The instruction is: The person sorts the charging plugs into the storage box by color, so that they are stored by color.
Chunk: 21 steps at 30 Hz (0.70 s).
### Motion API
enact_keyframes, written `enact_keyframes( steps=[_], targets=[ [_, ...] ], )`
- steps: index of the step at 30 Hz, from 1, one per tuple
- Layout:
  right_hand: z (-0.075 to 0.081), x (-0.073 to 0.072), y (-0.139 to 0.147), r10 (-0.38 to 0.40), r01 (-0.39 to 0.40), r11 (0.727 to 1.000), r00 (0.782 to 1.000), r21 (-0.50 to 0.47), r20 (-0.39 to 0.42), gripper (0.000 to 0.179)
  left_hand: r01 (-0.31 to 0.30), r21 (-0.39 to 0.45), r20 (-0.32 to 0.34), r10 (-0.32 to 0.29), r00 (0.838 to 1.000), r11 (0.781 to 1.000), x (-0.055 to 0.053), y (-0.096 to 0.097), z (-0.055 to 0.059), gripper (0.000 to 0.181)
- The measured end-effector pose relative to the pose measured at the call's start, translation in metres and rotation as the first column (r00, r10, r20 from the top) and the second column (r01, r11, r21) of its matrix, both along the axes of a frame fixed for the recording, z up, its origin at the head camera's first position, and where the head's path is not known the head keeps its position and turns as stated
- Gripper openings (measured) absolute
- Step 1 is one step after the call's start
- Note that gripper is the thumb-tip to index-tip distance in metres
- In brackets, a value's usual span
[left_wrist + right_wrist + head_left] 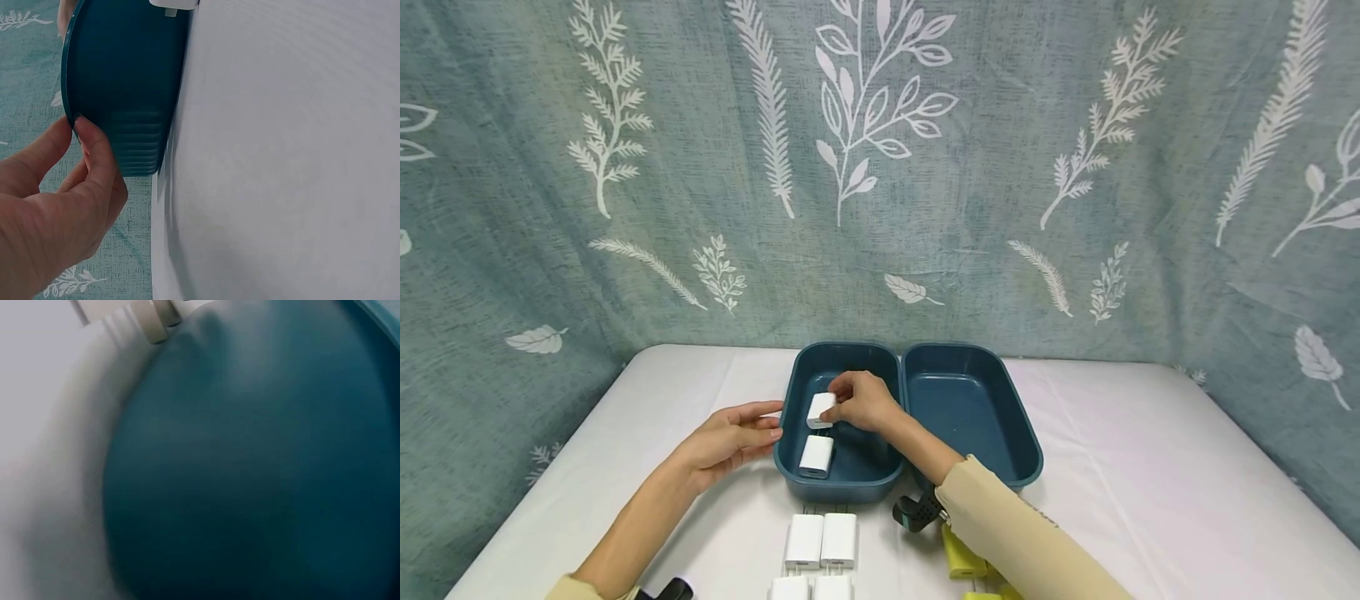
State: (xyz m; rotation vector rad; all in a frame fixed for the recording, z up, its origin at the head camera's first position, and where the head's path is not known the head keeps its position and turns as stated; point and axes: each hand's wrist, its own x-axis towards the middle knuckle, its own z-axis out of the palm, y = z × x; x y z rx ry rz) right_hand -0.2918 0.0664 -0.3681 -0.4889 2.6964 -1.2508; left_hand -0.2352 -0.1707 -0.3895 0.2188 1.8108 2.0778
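R grip [867, 405] is pinching wht wall chgr [820, 410] at its 9 o'clock; L grip [724, 440] is pinching blue bin [842, 493] rim, 9 o'clock.

In the head view, the right hand [863, 402] hides part of a white plug [818, 407] — and the bottom edge cuts off two more white plugs [789, 589]. The right wrist view shows the blue box [250, 456] all blurry.

On my feed, I see the right hand [867, 402] pinch 1 white charger [820, 408] inside the left blue bin [841, 492], near 1 other charger [816, 456]; the left hand [727, 440] touches that bin's side.
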Motion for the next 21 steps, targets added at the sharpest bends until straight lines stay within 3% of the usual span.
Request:
enact_keyframes(
  steps=[21],
  targets=[
    [0.021, 0.015, 0.016, 0.043, -0.038, 0.982, 0.999, -0.186, 0.021, 0.042, 0.006, -0.004, -0.019, -0.006, 1.0, 1.0, 0.0, -0.001, 0.0, 0.059]
  ],
)
